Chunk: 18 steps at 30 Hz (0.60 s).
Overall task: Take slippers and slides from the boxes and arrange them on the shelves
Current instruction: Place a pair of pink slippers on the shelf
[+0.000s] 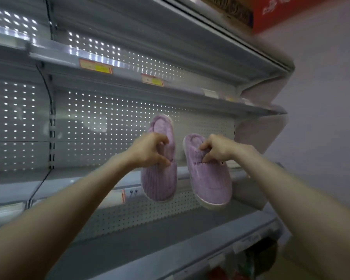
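Note:
Two lilac corduroy slippers with fluffy lining and white soles hang toe-down in front of a grey metal shelf [89, 179]. My left hand [150, 149] pinches the opening edge of the left slipper [160, 182]. My right hand [218, 148] pinches the upper of the right slipper [210, 182], just above a line of stitched dark lettering. Both slippers are held at the height of the shelf's front edge, a small gap between them. No box is in view.
Grey shelves with perforated back panels rise above and below, bare where they show. Price tags [95, 66] sit on the rails. A red carton [291, 11] stands on the top shelf at the upper right. A pale wall [331, 118] closes the right side. Dark goods [259, 257] lie under the lowest shelf.

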{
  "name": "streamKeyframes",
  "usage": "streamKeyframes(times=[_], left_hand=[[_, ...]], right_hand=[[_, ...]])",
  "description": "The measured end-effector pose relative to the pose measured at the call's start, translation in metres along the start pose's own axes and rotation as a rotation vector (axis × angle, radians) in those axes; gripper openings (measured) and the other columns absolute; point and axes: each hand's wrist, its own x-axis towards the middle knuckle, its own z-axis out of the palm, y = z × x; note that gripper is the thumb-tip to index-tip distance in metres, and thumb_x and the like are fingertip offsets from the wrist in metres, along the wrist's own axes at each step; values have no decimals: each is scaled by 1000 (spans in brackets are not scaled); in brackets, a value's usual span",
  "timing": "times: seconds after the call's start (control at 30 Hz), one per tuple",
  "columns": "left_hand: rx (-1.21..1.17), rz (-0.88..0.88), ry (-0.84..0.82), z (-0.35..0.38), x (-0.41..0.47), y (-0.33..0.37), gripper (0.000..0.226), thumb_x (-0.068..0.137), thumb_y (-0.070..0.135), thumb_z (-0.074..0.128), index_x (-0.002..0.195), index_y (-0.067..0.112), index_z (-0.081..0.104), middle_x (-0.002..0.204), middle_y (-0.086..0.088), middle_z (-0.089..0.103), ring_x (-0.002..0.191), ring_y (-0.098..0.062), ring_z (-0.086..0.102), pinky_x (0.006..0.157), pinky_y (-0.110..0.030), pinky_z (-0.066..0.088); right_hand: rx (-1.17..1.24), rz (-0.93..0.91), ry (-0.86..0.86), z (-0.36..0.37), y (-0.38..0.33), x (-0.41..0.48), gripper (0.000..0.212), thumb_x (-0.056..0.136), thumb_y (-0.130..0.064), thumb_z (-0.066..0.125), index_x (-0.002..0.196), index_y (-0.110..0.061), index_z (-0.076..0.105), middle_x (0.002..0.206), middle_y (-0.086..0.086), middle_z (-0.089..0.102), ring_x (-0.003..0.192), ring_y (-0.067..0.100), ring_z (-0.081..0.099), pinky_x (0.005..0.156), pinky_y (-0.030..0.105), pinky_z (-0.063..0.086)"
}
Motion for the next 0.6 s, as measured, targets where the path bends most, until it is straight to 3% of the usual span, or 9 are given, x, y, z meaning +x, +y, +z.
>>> streamKeyframes(times=[0.17, 0.27, 0.37, 0.43, 0.5, 0.6], left_hand=[[60, -100, 28, 22, 69, -2, 63, 65, 29, 83, 119, 11, 57, 110, -10, 62, 96, -26, 58, 77, -28, 44], [47, -164, 14, 43, 111, -1, 64, 64, 29, 83, 120, 10, 58, 110, -10, 64, 90, -22, 57, 73, -24, 42], [34, -217, 11, 63, 145, -1, 65, 64, 27, 84, 121, 8, 58, 106, -9, 64, 82, -17, 53, 68, -22, 39], [49, -249, 10, 79, 164, -2, 54, 64, 25, 84, 110, 7, 62, 95, -9, 63, 80, -21, 57, 65, -26, 42], [65, -266, 4, 93, 180, -7, 44, 63, 23, 84, 97, 4, 66, 86, -7, 64, 80, -25, 61, 68, -30, 50], [98, -279, -20, 105, 205, -17, 43, 58, 25, 86, 90, 3, 67, 90, -11, 68, 85, -28, 64, 78, -41, 54]], right_hand=[[44, -90, 53, -7, 48, 69, 11, 79, -8, 73, 74, -11, 63, 58, -3, 45, 53, 7, 43, 44, 17, 34], [81, -134, 25, -8, 80, 109, 34, 78, -5, 72, 57, -19, 51, 54, -5, 40, 51, 6, 37, 47, 21, 31], [122, -185, 11, -7, 104, 145, 37, 79, -2, 71, 56, -21, 49, 55, -5, 41, 52, 6, 38, 47, 21, 32], [144, -215, -12, -2, 121, 167, 26, 79, -2, 71, 65, -20, 58, 61, -3, 49, 55, 8, 44, 45, 16, 36], [159, -240, -31, 6, 134, 186, 14, 79, -2, 72, 89, -12, 70, 74, 2, 58, 64, 12, 51, 46, 12, 39], [189, -280, -57, 16, 149, 213, 26, 78, -3, 73, 103, -6, 71, 83, 4, 62, 73, 13, 56, 50, 13, 40]])
